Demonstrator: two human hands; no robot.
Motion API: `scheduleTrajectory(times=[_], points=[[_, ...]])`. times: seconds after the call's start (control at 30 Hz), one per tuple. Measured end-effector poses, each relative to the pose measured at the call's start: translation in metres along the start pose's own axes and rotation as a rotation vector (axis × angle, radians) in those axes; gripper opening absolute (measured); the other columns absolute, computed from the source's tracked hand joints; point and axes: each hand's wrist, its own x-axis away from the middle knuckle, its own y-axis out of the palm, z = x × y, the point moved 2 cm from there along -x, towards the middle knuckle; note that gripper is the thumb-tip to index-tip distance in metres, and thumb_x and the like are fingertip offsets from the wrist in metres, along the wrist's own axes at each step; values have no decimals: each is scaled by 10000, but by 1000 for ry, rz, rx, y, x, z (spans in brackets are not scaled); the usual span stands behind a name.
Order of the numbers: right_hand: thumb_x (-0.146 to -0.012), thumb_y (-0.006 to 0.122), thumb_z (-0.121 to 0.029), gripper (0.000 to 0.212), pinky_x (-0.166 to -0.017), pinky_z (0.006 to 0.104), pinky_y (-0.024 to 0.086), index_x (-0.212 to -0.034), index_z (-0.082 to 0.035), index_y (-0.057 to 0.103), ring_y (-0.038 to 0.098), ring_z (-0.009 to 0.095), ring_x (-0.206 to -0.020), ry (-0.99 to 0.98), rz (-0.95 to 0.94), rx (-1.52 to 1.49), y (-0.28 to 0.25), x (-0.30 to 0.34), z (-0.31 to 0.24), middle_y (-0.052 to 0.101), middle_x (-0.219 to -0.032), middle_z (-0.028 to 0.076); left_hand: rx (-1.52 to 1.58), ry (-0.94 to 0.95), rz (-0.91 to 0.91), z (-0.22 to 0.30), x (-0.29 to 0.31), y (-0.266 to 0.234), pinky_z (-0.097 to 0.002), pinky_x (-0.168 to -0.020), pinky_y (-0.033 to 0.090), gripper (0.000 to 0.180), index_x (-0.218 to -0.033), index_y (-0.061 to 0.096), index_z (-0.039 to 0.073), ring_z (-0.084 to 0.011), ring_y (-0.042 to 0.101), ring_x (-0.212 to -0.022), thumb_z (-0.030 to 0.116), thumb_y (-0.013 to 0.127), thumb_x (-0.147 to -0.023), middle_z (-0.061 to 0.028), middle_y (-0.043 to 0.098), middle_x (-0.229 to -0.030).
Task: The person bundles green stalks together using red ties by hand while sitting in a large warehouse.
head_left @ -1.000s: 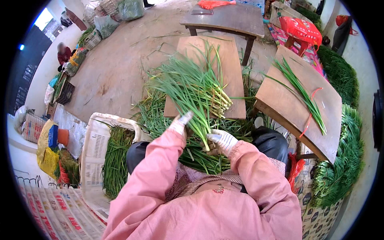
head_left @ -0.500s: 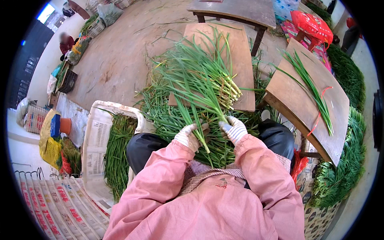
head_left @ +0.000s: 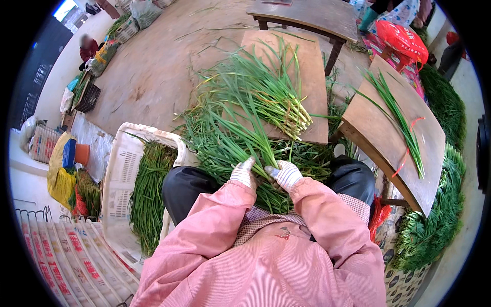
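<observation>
My left hand, in a striped white work glove, is closed around some long green chives. My right hand, gloved the same way, grips the lower ends of that bunch just beside it. The leaves fan away from me, over the near edge of a wooden board. A larger heap of chives lies on this board, its pale stem ends pointing to the right. Loose chives spread below the board and across my lap.
A white plastic basket at my left holds chives. On the right, a small wooden table carries a thin bunch and a red tie. Chives are piled beyond it. A dark table stands ahead. A person sits far left.
My hands have come closer together, the right one moving left and slightly down. The stalks my left hand held apart have joined the bunch in my right hand.
</observation>
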Motion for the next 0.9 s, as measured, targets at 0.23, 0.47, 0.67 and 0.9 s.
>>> scheduleTrajectory(times=[0.23, 0.47, 0.67, 0.9], points=[[-797, 525, -340, 346, -743, 404, 456, -945, -33, 586, 569, 365, -834, -109, 155, 843, -7, -15, -18, 597, -860, 212, 142, 349, 12, 69, -7, -36, -370, -622, 476, 265, -1026, 525, 106, -256, 579, -819, 145, 633, -786, -81, 590, -937], [-776, 554, -512, 519, -533, 348, 428, -1009, -49, 575, 543, 227, -574, -125, 82, 228, -44, -1, -10, 578, -663, 92, 126, 467, -173, 158, 66, -7, -330, -602, 448, 217, -976, 540, 119, -158, 521, -655, 249, 602, -813, -24, 561, -823], [-872, 490, -341, 289, -389, 224, 354, -1000, -90, 553, 412, 87, -433, -3, 12, -64, -22, 34, -21, 483, -576, -1, 201, -164, -99, 33, 42, -8, -255, -382, 288, 427, -1010, 517, 140, -88, 340, -376, 388, 704, -717, 47, 449, -553], [-867, 522, -221, 209, -409, 232, 374, -989, -66, 591, 462, 88, -468, -51, -120, -27, -6, 42, -1, 549, -627, 1, -221, -157, -133, 12, 37, 11, -265, -359, 289, 327, -799, 523, 145, -110, 331, -361, 349, 746, -674, 17, 418, -532]])
